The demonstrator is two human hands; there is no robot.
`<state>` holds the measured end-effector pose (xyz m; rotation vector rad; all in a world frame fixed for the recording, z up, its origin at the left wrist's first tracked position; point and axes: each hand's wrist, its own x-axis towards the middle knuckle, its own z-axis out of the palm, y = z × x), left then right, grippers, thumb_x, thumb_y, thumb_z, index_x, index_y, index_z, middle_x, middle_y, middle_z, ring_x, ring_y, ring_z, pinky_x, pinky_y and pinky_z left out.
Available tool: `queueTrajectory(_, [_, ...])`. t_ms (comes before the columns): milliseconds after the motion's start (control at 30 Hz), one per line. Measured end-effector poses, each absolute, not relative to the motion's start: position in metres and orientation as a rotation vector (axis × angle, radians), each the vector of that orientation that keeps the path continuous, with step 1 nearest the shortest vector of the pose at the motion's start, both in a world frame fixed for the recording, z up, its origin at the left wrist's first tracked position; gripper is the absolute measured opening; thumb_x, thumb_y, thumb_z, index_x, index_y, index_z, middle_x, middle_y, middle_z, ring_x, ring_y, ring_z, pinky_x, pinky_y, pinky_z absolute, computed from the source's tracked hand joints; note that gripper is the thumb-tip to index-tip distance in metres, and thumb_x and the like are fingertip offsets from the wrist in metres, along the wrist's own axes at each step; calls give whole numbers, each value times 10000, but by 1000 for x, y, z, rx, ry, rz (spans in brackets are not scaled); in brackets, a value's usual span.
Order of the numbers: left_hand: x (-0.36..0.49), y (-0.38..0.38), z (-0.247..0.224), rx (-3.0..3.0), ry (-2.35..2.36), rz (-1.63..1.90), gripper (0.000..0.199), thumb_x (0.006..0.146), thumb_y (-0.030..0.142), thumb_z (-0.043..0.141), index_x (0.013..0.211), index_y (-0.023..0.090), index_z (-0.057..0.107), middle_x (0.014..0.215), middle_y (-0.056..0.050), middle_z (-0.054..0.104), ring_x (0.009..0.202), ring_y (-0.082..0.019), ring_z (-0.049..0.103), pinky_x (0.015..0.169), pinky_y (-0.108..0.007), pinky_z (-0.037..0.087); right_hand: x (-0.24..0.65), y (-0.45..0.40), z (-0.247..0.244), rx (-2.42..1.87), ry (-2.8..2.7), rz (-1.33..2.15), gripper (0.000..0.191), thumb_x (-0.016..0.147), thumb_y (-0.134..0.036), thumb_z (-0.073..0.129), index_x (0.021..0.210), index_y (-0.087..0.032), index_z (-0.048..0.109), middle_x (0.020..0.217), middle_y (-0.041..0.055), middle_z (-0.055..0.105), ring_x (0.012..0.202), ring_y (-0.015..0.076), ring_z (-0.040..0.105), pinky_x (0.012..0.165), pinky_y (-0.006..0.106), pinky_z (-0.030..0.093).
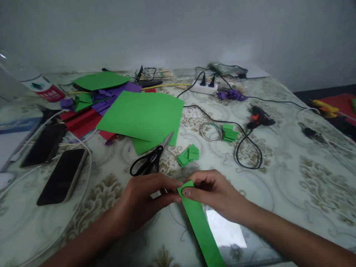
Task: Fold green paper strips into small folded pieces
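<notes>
A long strip of green paper (200, 226) runs from the bottom edge up to my fingers, its far end lifted off the table. My right hand (215, 191) pinches that end, thumb on top. From the other side, my left hand (150, 196) grips the strip's left corner between thumb and fingers. Just beyond my hands lies a small pile of cut green paper pieces (189, 155). Black-handled scissors (151, 157) rest beside it, blades partly over a green paper sheet (144, 115).
Two phones (62, 177) with white cables lie at left, near a bottle (44, 87). A glue gun (260, 118) with a looped black cord sits at right, by another green paper stack (229, 133) and a tape ring (210, 132). A power strip (204, 87) stands behind.
</notes>
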<state>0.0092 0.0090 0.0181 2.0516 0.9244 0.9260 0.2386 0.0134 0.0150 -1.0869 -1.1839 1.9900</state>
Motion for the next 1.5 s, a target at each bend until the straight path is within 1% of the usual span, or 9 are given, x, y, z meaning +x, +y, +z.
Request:
queueTrajectory(233, [10, 11, 17, 2077, 907, 961, 169, 916, 229, 807, 1072, 177, 769, 916, -25, 830, 775, -141, 796, 719, -167, 595, 239, 13, 13, -1105, -1229, 1966, 389, 796, -479, 867, 735, -131, 704, 617, -51, 494, 590, 83, 382, 538, 247, 242])
queueTrajectory(333, [11, 11, 18, 2068, 906, 957, 164, 914, 217, 807, 1070, 181, 769, 912, -21, 828, 761, -138, 792, 704, -166, 593, 239, 13, 12, -1101, -1209, 1981, 382, 790, -476, 872, 737, -138, 702, 628, -47, 510, 596, 87, 392, 543, 247, 254])
queueTrajectory(433, [11, 11, 19, 2061, 921, 936, 154, 907, 194, 811, 1056, 186, 770, 900, -15, 826, 760, -140, 790, 709, -173, 591, 239, 12, 12, -1091, -1203, 1992, 369, 780, -459, 883, 727, -145, 697, 616, -53, 502, 584, 85, 377, 534, 247, 240])
queueTrajectory(600, [10, 9, 18, 2060, 925, 938, 176, 893, 178, 823, 1060, 190, 769, 892, -8, 822, 761, -137, 786, 716, -172, 585, 239, 12, 12, -1097, -1220, 1989, 376, 785, -472, 877, 713, -151, 695, 597, -57, 473, 568, 85, 355, 518, 250, 219])
queueTrajectory(800, [10, 9, 17, 2055, 893, 937, 220, 876, 159, 838, 1082, 188, 764, 923, -15, 825, 788, -134, 789, 726, -159, 580, 240, 13, 13, -1091, -1212, 1997, 367, 786, -448, 883, 717, -142, 691, 590, -63, 458, 562, 78, 342, 507, 243, 213])
queueTrajectory(967, [10, 9, 17, 2049, 899, 930, 213, 883, 154, 830, 1081, 195, 763, 920, -10, 824, 787, -133, 789, 736, -163, 583, 240, 12, 14, -1113, -1223, 1990, 368, 763, -444, 899, 713, -136, 703, 587, -59, 465, 567, 84, 350, 511, 245, 216])
queueTrajectory(1067, [10, 10, 18, 2054, 902, 927, 202, 891, 176, 826, 1082, 198, 766, 909, -14, 825, 773, -142, 790, 716, -177, 588, 240, 12, 13, -1111, -1223, 1993, 362, 771, -449, 890, 719, -142, 706, 590, -59, 467, 568, 86, 346, 515, 248, 218])
queueTrajectory(1367, [11, 9, 19, 2034, 912, 934, 176, 894, 179, 822, 1063, 190, 775, 897, -15, 829, 760, -140, 792, 711, -171, 595, 240, 12, 13, -1117, -1255, 1973, 374, 787, -462, 875, 689, -155, 684, 588, -66, 427, 574, 88, 335, 517, 251, 214])
queueTrajectory(1500, [8, 11, 25, 1983, 960, 948, 176, 884, 194, 830, 1052, 200, 779, 914, -8, 834, 762, -136, 785, 717, -169, 595, 239, 12, 16, -1104, -1216, 1990, 387, 789, -488, 864, 710, -154, 686, 611, -54, 480, 577, 89, 367, 528, 247, 251])
